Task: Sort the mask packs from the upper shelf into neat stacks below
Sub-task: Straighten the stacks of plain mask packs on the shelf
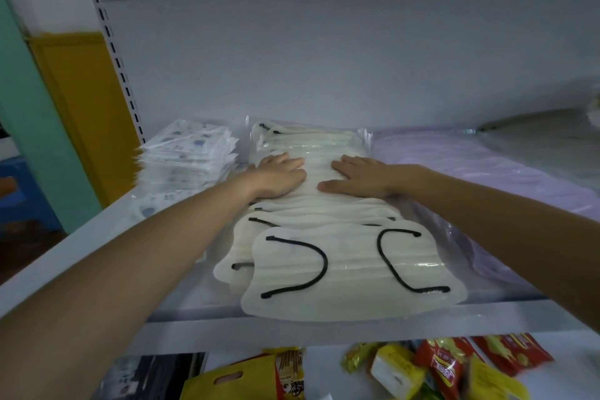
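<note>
Both hands flatten the cream mask packs on the shelf.
Left hand (279,176) and right hand (357,176) lie open, fingers straight, pressing the cream mask packs (321,204) to keep the slippery row tidy.

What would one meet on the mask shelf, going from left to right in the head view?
Stack of patterned white mask packs → left hand → right hand, both flat on the cream mask packs → lilac mask packs.
</note>
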Demonstrator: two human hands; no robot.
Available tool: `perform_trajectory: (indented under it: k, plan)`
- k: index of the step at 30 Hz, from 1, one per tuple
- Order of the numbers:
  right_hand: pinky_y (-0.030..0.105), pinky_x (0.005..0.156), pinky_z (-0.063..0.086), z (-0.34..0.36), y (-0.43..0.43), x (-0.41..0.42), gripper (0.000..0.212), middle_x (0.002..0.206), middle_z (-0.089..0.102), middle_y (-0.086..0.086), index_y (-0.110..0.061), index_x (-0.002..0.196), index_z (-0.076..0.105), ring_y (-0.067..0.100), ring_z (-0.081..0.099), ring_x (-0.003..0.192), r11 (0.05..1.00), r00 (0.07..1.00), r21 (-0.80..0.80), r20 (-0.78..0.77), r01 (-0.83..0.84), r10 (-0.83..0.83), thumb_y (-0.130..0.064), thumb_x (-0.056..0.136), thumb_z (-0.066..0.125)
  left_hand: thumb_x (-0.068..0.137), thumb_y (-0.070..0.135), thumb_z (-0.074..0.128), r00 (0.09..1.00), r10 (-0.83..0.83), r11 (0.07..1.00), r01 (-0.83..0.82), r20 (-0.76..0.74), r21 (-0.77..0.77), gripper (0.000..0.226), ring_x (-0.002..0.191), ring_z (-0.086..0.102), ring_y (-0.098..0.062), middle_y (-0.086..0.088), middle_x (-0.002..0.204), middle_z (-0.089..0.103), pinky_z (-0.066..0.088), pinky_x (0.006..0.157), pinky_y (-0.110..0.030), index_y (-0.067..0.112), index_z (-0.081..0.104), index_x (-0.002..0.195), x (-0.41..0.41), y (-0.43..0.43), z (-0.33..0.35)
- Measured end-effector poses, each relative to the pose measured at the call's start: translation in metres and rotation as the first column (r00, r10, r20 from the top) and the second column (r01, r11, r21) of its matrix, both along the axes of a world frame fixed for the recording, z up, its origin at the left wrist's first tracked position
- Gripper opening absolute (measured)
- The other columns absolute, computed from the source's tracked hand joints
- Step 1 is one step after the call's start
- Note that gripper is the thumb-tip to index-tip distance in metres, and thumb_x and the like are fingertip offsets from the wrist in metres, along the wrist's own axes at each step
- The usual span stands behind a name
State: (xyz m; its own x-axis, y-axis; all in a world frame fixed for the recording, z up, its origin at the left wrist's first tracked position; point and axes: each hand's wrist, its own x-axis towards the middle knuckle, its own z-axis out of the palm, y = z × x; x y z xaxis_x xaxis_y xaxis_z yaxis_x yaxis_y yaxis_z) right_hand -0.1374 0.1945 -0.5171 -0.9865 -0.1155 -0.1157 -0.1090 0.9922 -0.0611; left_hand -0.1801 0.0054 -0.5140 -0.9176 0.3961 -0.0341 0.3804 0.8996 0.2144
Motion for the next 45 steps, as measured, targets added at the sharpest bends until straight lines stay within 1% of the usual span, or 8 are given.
perform_trajectory:
  k: [11,18,20,24,28,36,40,45]
  plan:
    - [0.044,0.117,-0.002,0.008,0.001,-0.014,0.089,0.158,-0.005,-0.001,-0.025,0.15,0.0,0.019,-0.005,0.146,1.0,1.0,0.011,-0.029,0.007,-0.007,-0.076,0.082,0.027,0.094,0.048,0.023,0.999,0.001,0.995,0.003,0.042,-0.103,0.06,0.146,-0.008,-0.019,0.004,0.159,-0.004,0.001,0.117,-0.051,0.033,0.007,0.15,-0.02,0.004,0.006]
    - [0.042,0.117,-0.007,0.037,-0.002,0.021,0.106,0.158,-0.003,-0.007,-0.032,0.149,0.009,0.015,-0.008,0.145,0.992,0.996,-0.097,-0.037,-0.08,0.077,-0.09,0.061,0.013,0.099,0.05,0.024,0.986,-0.131,0.989,0.123,0.102,0.085,0.059,0.145,0.005,-0.012,0.005,0.158,0.01,0.003,0.115,-0.03,0.02,0.021,0.15,0.031,-0.01,0.037]
    - [0.036,0.115,-0.004,0.045,-0.003,0.044,0.091,0.157,0.0,-0.011,-0.034,0.148,0.012,0.011,-0.005,0.145,0.976,0.994,-0.194,0.001,-0.103,0.106,-0.078,0.072,0.034,0.091,0.061,0.03,0.956,-0.198,0.977,0.174,0.218,0.125,0.067,0.144,0.011,-0.009,0.012,0.156,0.014,0.01,0.113,-0.028,0.028,0.022,0.148,0.054,-0.02,0.047]
    - [0.032,0.116,0.001,0.046,-0.002,0.095,0.108,0.154,0.001,-0.021,-0.046,0.145,0.009,0.004,0.0,0.143,0.978,0.969,-0.137,0.167,-0.158,0.18,-0.073,0.052,0.055,0.066,0.075,0.043,0.93,-0.257,0.965,0.263,0.263,0.014,0.091,0.143,0.005,-0.002,0.021,0.156,0.004,0.008,0.115,-0.029,0.041,0.016,0.147,0.088,-0.034,0.043]
    - [0.028,0.114,0.003,0.03,-0.011,0.113,0.09,0.157,-0.003,-0.012,-0.036,0.148,0.005,0.009,0.001,0.144,0.975,0.963,-0.076,0.155,-0.209,0.218,-0.062,0.077,0.054,0.085,0.057,0.05,0.935,-0.281,0.95,0.303,0.216,-0.074,0.075,0.144,0.003,-0.003,0.016,0.157,0.001,0.006,0.109,-0.019,0.039,0.015,0.148,0.101,-0.035,0.034]
    - [0.032,0.117,0.004,0.02,-0.016,0.141,0.083,0.157,0.0,-0.011,-0.038,0.148,0.008,0.01,0.002,0.145,0.977,0.987,-0.155,0.047,-0.146,0.155,-0.061,0.081,0.053,0.089,0.059,0.046,0.982,-0.046,0.997,0.034,0.183,0.068,0.073,0.145,0.012,-0.013,0.008,0.157,0.013,0.014,0.117,-0.029,0.028,0.021,0.149,0.127,-0.051,0.024]
    - [0.031,0.117,0.002,0.015,-0.025,0.148,0.079,0.158,-0.001,-0.006,-0.032,0.149,0.005,0.013,-0.002,0.145,0.979,0.988,-0.149,0.042,-0.141,0.149,-0.054,0.088,0.049,0.091,0.033,0.057,0.936,-0.009,0.936,-0.116,0.351,0.332,0.065,0.115,0.043,-0.012,0.007,0.14,0.038,0.043,0.086,-0.021,0.029,0.025,0.147,0.136,-0.053,0.019]
    - [0.032,0.116,-0.004,0.006,-0.03,0.154,0.066,0.158,-0.009,-0.001,-0.026,0.15,-0.003,0.015,-0.01,0.145,0.984,0.987,-0.078,-0.026,-0.158,0.156,-0.039,0.098,0.036,0.089,0.023,0.063,0.924,0.003,0.861,-0.197,0.382,0.47,0.075,0.113,0.041,-0.011,0.001,0.144,0.034,0.039,0.087,-0.021,0.023,0.02,0.15,0.137,-0.043,0.013]
